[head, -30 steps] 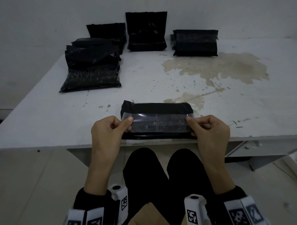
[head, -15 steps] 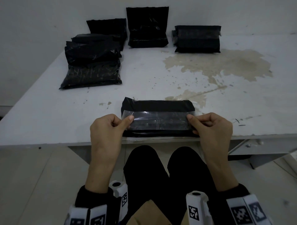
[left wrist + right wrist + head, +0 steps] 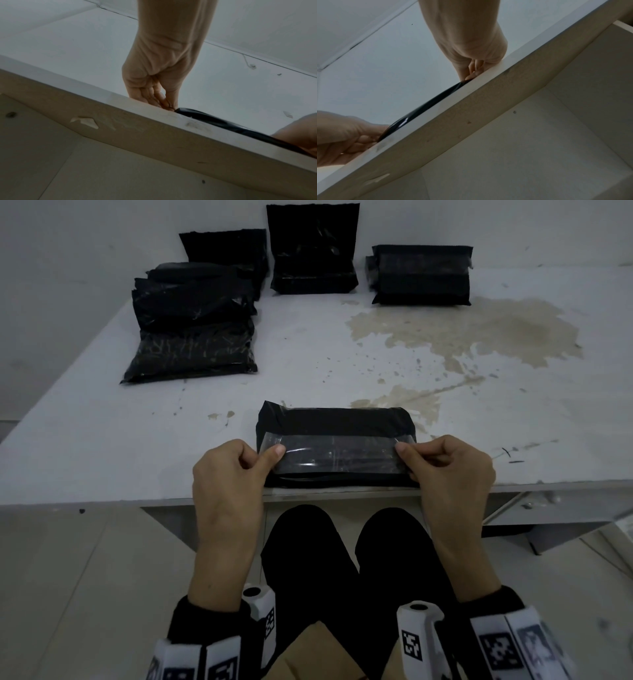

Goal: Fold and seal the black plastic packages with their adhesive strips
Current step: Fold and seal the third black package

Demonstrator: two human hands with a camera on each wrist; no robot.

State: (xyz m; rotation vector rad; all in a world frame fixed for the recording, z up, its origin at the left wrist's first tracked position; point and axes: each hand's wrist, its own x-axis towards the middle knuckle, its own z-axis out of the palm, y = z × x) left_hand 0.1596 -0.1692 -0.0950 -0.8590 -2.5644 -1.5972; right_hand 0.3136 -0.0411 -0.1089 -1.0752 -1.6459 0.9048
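The black package (image 3: 334, 426) lies between both grips at the desk (image 3: 102, 440) edge. Left hand (image 3: 229, 474) and right hand (image 3: 448, 470) pinch its shiny flap (image 3: 337, 455) ends. Flap sits slightly lower than before.

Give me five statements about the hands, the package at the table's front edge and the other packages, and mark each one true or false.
1. Both hands pinch the glossy flap of the near package. True: the left hand holds its left end, the right hand its right end.
2. The near package lies at the far edge of the table. False: it lies at the front edge, nearest the person.
3. A stack of black packages lies on the far left of the table. True.
4. The right hand rests flat on the table. False: its fingers are curled and pinch the flap.
5. One package stands against the wall. True.
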